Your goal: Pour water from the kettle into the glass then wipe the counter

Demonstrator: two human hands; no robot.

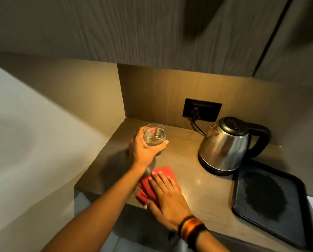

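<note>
A clear glass with water in it is held just above the wooden counter near its left back corner, with my left hand wrapped around it from below. My right hand lies flat, fingers spread, on a folded red cloth at the counter's front left. The steel kettle with a black lid and handle stands upright on its base at the right, apart from both hands.
A black tray lies at the front right, next to the kettle. A black wall socket with the kettle's cord plugged in is on the back panel. A cabinet overhangs the counter. A wall closes the left side.
</note>
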